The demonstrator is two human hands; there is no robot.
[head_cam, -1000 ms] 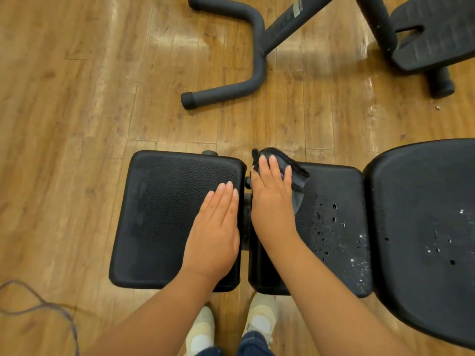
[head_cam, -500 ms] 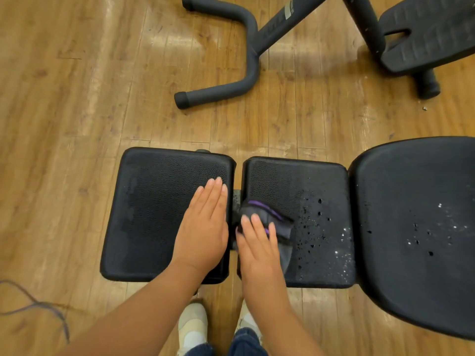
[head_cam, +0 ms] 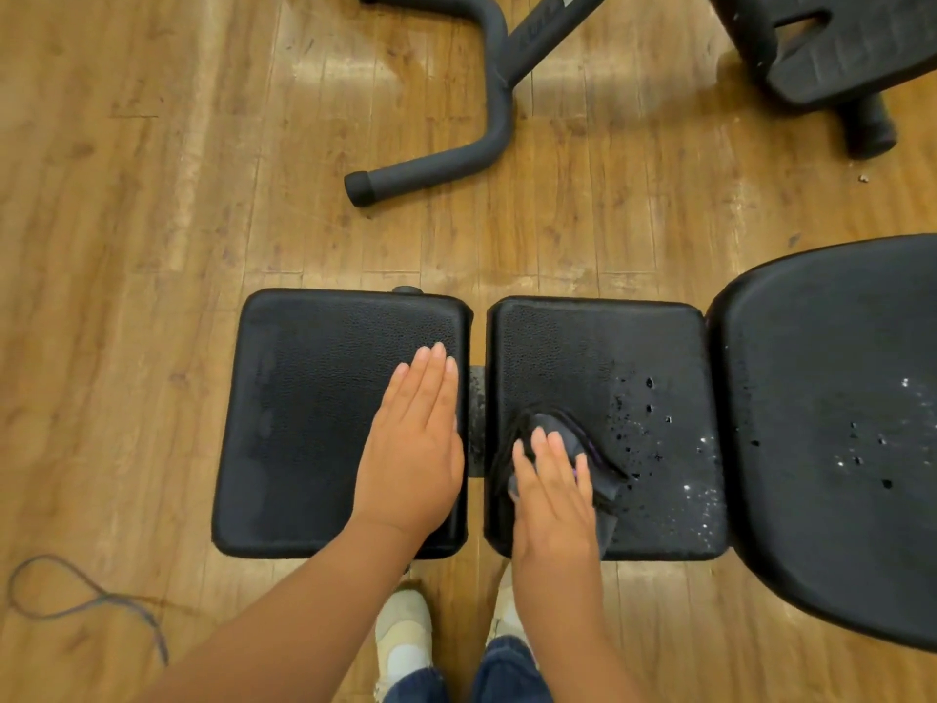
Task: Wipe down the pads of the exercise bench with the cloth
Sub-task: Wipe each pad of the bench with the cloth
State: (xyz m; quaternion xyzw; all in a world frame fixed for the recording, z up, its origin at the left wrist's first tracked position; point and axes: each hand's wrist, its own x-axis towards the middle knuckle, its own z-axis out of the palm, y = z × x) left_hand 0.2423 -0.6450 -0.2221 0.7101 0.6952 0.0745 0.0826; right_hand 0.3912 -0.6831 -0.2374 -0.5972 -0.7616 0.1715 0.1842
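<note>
The bench has three black pads in a row. My left hand (head_cam: 413, 443) lies flat, fingers together, on the right part of the left pad (head_cam: 304, 423). My right hand (head_cam: 555, 492) presses a dark grey cloth (head_cam: 568, 436) with purple trim onto the near left part of the middle pad (head_cam: 634, 357). Water droplets speckle the right half of the middle pad. The large right pad (head_cam: 831, 428) also carries scattered droplets.
Wooden floor all around. A black curved frame leg (head_cam: 471, 144) of another machine lies beyond the bench, with its black foot plate (head_cam: 841, 53) at the top right. A thin cord (head_cam: 86, 601) loops on the floor at the lower left. My shoes (head_cam: 403, 636) stand just below the pads.
My right hand dragged the cloth from the far edge of the middle pad toward me, then held near the front left. My left hand stayed flat on the left pad.
</note>
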